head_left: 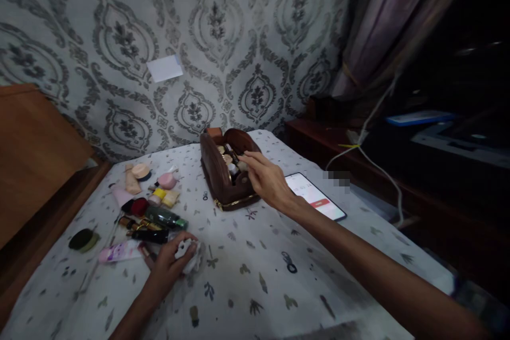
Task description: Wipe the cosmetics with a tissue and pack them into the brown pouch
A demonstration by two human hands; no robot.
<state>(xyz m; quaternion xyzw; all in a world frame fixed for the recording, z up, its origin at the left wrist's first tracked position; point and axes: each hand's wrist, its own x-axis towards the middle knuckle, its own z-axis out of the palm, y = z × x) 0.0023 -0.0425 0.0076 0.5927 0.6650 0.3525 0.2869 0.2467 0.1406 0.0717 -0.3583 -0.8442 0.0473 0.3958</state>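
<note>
My left hand [175, 257] is closed around a crumpled white cloth or tissue [193, 257], low over the bed beside a group of cosmetics. My right hand [266, 178] reaches over the right side of an unzipped brown toiletry bag [219, 183]. Its fingers are stretched toward the opening, and a pale item [241, 166] shows by the fingertips; I see no clear grip on it. Inside the bag are several small jars and tubes [229, 159]. Near my left hand lie a dark green bottle [165, 218], a black tube [149, 235] and a pink-and-white tube [121, 251].
A round dark-lidded jar [83, 240] sits at the left, and a pink-lidded jar [167, 180] farther back. Right of the bag a lit phone [316, 196] lies on the patterned sheet [239, 287]. White cables [382, 167] hang beyond the right edge.
</note>
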